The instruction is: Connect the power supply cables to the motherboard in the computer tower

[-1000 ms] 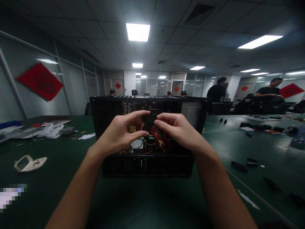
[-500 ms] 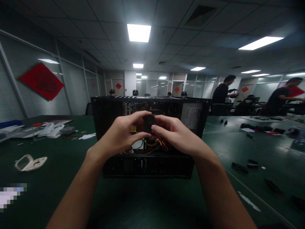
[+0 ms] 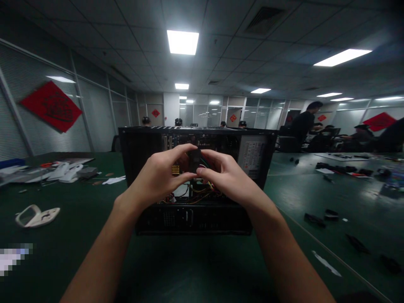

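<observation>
Left hand [image 3: 158,179] and right hand [image 3: 229,181], both grips clamped on black connector [image 3: 195,161] — long axis upright; wires [image 3: 205,187] trailing down into open computer case [image 3: 195,219]

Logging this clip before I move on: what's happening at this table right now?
A person has both bare hands raised over an open black computer case on a green table. The left hand and right hand together pinch a small black connector, with coloured wires trailing from it down into the case. A white plastic part lies to the left. Other people stand at tables behind.
</observation>
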The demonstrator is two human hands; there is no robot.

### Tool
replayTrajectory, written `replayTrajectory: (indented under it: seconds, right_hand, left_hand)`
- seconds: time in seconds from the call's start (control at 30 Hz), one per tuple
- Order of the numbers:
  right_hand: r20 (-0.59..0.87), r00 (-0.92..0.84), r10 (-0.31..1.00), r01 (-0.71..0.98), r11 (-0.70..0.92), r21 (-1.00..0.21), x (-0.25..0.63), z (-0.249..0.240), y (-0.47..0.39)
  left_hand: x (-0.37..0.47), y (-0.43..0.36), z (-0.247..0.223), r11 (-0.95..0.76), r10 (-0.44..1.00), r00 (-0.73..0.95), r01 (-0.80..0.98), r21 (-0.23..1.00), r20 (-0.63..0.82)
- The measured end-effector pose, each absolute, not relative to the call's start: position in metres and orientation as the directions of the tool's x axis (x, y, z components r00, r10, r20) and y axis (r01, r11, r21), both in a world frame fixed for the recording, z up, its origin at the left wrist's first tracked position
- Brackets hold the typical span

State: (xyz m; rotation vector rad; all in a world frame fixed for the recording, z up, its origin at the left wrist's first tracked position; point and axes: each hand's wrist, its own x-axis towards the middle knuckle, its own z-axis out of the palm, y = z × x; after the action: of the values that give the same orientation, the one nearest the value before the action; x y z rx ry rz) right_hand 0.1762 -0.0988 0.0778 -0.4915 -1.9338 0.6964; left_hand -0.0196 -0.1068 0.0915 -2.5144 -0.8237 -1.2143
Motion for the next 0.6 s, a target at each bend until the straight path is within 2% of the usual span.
replayTrajectory:
  seconds: [0.33, 0.6]
  right_hand:
    - [0.626, -0.441, 0.643, 0.04, 0.711, -0.702, 0.1755, 0.0791, -0.0999]
    - [0.664, -0.415, 0.621, 0.042, 0.743, -0.668, 0.1712, 0.0777, -0.0997]
  left_hand:
    - [-0.0201, -0.1076, 0.0926, -0.822, 0.417, 0.504, 0.565, 0.078, 0.756]
    - [-0.0209, -0.107, 0.092, -0.807, 0.392, 0.512, 0.591, 0.018, 0.765]
